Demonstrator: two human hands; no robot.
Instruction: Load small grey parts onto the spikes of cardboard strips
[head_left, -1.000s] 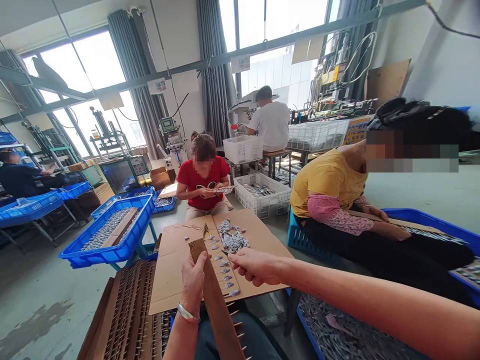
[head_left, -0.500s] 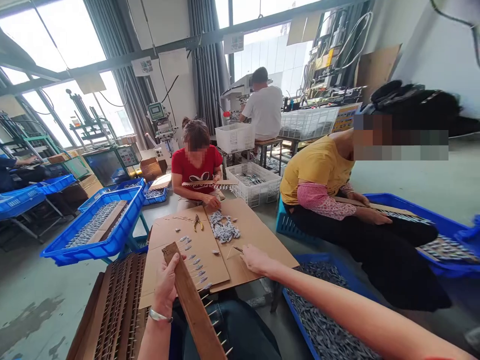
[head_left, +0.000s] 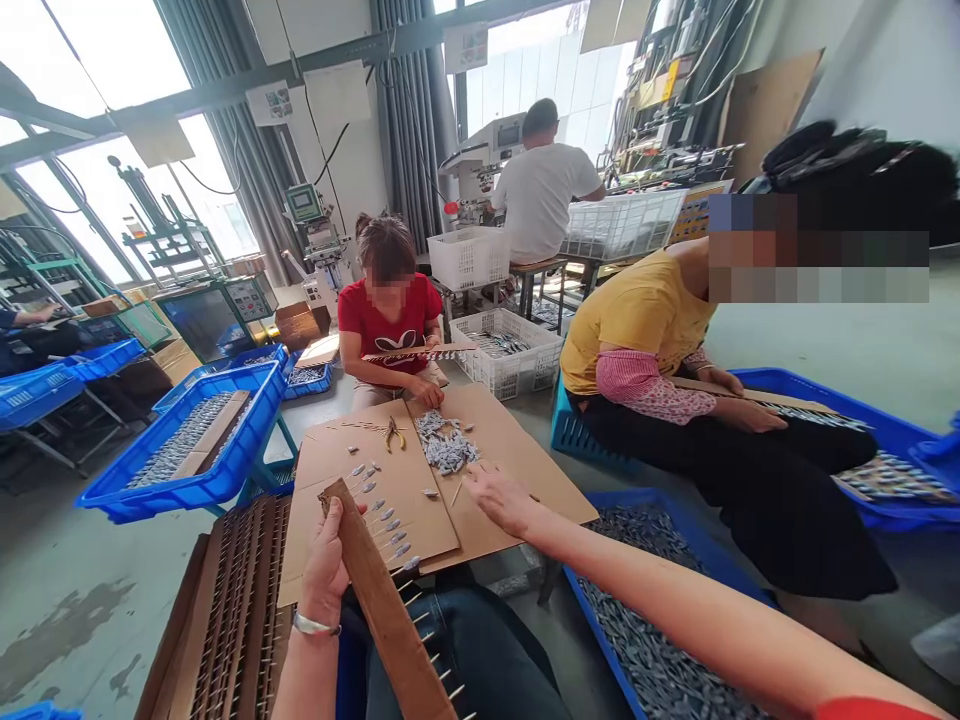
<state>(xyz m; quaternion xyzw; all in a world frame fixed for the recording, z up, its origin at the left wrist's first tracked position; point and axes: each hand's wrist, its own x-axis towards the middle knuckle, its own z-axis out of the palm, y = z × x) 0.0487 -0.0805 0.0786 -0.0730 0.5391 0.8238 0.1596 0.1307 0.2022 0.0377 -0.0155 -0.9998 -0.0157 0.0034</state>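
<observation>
Two hands show: your left hand (head_left: pixel 328 562) clamps a long brown pin-studded strip (head_left: pixel 390 620) slanting over your lap. Near a heap of small grey pieces (head_left: pixel 446 452), your right hand (head_left: pixel 504 498) reaches, fingers spread and empty, over the flat brown cardboard sheet (head_left: pixel 517 455).

the left hand (head_left: pixel 326 565) grips a pinned strip (head_left: pixel 386 610) at near left. the right hand (head_left: pixel 502 500), fingers spread, is over the cardboard (head_left: pixel 525 455) near the parts pile (head_left: pixel 446 452).

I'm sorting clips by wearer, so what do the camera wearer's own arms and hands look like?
No gloves on the left hand or the right hand. A thin silver bracelet circles the left wrist. Both forearms are unsleeved; a red sleeve edge shows high on the right arm.
</observation>
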